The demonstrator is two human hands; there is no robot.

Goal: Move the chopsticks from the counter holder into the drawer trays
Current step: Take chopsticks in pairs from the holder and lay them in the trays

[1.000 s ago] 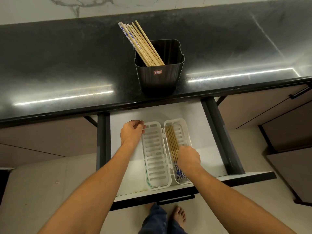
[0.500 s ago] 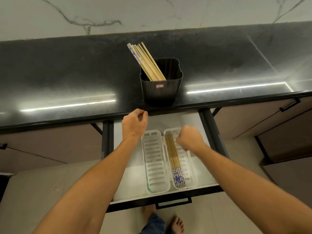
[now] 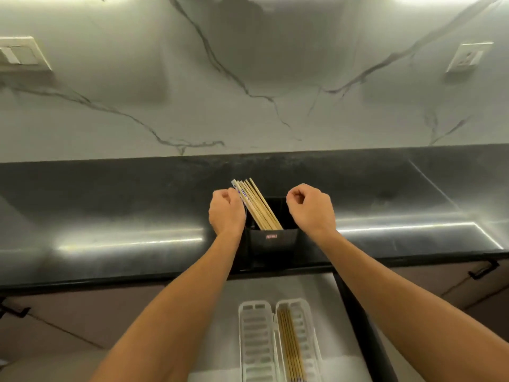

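A second ago both hands were down in the open drawer, the right one settling a batch of chopsticks into the right tray. Now both have come up to the counter [image 3: 110, 205] and flank the black chopstick holder [image 3: 271, 241].

The left hand [image 3: 227, 210] sits at 9 o'clock of the holder, fingers curled, right against the outermost of the remaining chopsticks [image 3: 257, 205]. I cannot tell whether it already pinches them or only touches them. The right hand [image 3: 311, 208] is at 3 o'clock over the holder's rim, fingers curled in on themselves and holding nothing.

The remaining chopsticks stand as one bundle in the holder's left side, leaning toward 11 o'clock, their tops clear of the rim. At 6 o'clock, below the counter edge, the drawer [image 3: 330, 299] is open with two white slotted trays side by side. The right tray [image 3: 309, 334] holds the delivered chopsticks [image 3: 292, 346] lying lengthwise, and the left tray [image 3: 254, 340] shows none.

So one batch looks done and the next pickup is starting. The task is likely about half finished, with the holder's bundle probably bound for the left tray. Gathering the leaning sticks together without scattering them is the care point.
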